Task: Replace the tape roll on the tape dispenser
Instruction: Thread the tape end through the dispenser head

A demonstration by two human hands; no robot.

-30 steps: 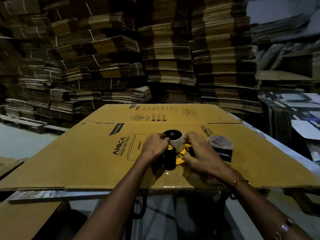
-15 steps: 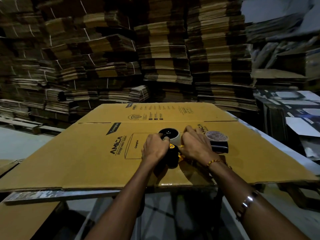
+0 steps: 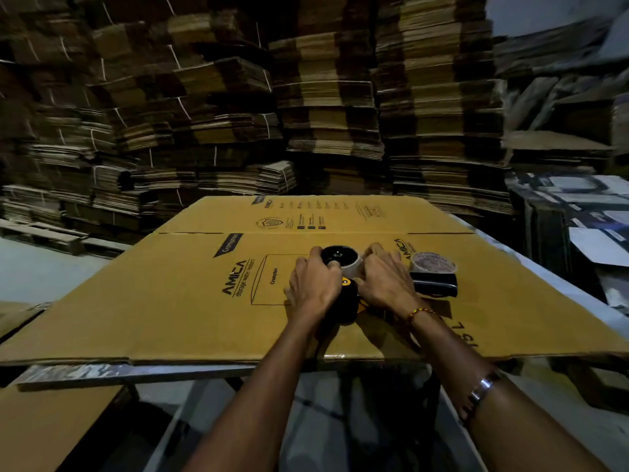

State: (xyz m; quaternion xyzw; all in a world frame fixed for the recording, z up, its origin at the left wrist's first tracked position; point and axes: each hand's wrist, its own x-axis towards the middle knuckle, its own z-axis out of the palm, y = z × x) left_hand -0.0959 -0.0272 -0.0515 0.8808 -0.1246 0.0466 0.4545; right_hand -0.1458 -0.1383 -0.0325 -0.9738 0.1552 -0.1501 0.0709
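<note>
A black and yellow tape dispenser [image 3: 348,301] lies on a flattened cardboard box [image 3: 190,294], its black handle pointing toward me. A pale, nearly spent roll core [image 3: 352,265] sits on the dispenser's black hub [image 3: 337,254]. My left hand [image 3: 315,289] grips the dispenser from the left, thumb on the hub. My right hand [image 3: 384,282] presses against the roll core and the dispenser's right side. A fresh tape roll [image 3: 432,264] rests flat on a black object just right of my right hand.
The flattened box lies on a table with a metal front edge [image 3: 102,374]. Tall stacks of bundled flat cardboard [image 3: 306,114] fill the background. Printed cartons [image 3: 578,212] stand to the right. Another cardboard sheet [image 3: 51,427] lies at lower left.
Both hands have shifted slightly forward on the dispenser, and my right hand has closed in on the roll core. The camera has tilted a little; the fresh roll has not moved.
</note>
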